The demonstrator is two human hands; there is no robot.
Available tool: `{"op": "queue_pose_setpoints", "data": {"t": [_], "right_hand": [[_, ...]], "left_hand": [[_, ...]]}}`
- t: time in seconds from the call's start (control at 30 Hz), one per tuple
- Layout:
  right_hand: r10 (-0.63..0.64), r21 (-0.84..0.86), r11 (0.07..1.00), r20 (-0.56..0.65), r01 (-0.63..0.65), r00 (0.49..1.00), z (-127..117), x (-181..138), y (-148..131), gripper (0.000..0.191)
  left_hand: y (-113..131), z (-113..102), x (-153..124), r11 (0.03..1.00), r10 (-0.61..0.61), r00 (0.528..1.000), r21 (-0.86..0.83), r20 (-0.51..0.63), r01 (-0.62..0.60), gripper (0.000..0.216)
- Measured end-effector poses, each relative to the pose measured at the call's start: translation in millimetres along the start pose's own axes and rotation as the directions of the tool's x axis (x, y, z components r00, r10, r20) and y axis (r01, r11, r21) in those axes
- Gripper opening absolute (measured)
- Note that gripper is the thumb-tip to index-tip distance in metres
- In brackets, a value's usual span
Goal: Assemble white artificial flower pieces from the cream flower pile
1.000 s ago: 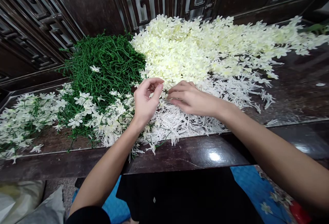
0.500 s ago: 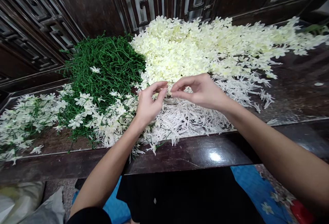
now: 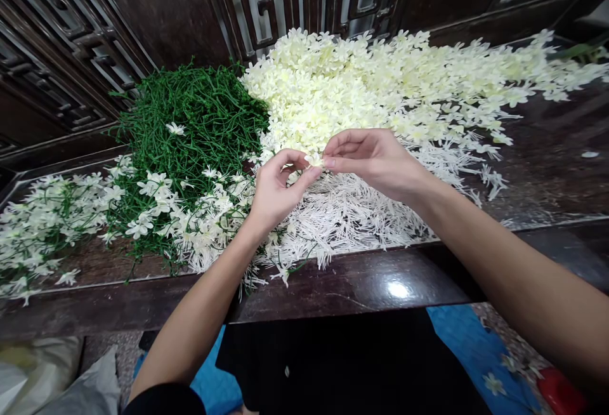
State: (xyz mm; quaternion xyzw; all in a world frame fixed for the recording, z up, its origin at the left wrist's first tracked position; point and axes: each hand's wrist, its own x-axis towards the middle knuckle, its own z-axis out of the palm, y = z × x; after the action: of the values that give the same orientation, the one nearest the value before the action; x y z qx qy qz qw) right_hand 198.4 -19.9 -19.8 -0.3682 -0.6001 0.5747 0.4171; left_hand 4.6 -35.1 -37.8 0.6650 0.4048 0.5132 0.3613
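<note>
A small cream artificial flower (image 3: pixel 314 159) is held between my two hands, above the piles. My left hand (image 3: pixel 281 188) pinches it from the left with thumb and forefinger. From the right, the closed thumb and fingers of my right hand (image 3: pixel 373 160) meet the flower's edge. Just beyond my hands lies a heap of pale yellow-white blossoms (image 3: pixel 352 88). Below them spreads a pile of thin white stamen-like pieces (image 3: pixel 352 215). Left of my left hand is a tangle of green plastic stems (image 3: pixel 195 117), with assembled white flowers on green stems (image 3: pixel 157 193) in front of it.
The dark wooden bench (image 3: pixel 356 285) has a glossy front edge. Behind it rises a carved wooden backrest (image 3: pixel 157 9). More assembled flowers (image 3: pixel 57 218) lie at the far left. Pale bags (image 3: pixel 42 370) are on the floor at lower left, and a red object (image 3: pixel 561 389) at lower right.
Both hands have shifted slightly to the right, the right one a little up as well. The flower between the fingertips now shows open; its petals were hardly visible before.
</note>
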Motion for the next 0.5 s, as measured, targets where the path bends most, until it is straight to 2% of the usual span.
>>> {"op": "queue_pose_setpoints", "data": {"t": [0.17, 0.37, 0.43, 0.5], "right_hand": [[0.033, -0.047, 0.998, 0.008, -0.032, 0.999, 3.4, -0.6, -5.6, 0.029], [-0.086, -0.141, 0.985, 0.062, 0.094, 0.994, 6.0, -3.8, -9.4, 0.029], [-0.131, -0.256, 0.956, 0.059, 0.142, 0.99, 4.6, -4.1, -9.6, 0.028], [-0.129, -0.444, 0.884, 0.069, 0.146, 0.989, 1.9, -3.9, -9.5, 0.027]], "left_hand": [[7.5, -0.8, -0.4, 0.999, -0.028, 1.0, 0.037, -0.004, 0.028, 0.01], [9.1, -1.8, -0.5, 0.987, -0.105, 0.994, 0.12, -0.008, 0.106, 0.011], [7.0, -2.3, -0.5, 0.985, -0.104, 0.995, 0.136, -0.002, 0.103, 0.013], [4.9, -2.9, -0.3, 0.983, -0.093, 0.995, 0.155, -0.02, 0.095, 0.011]]}}
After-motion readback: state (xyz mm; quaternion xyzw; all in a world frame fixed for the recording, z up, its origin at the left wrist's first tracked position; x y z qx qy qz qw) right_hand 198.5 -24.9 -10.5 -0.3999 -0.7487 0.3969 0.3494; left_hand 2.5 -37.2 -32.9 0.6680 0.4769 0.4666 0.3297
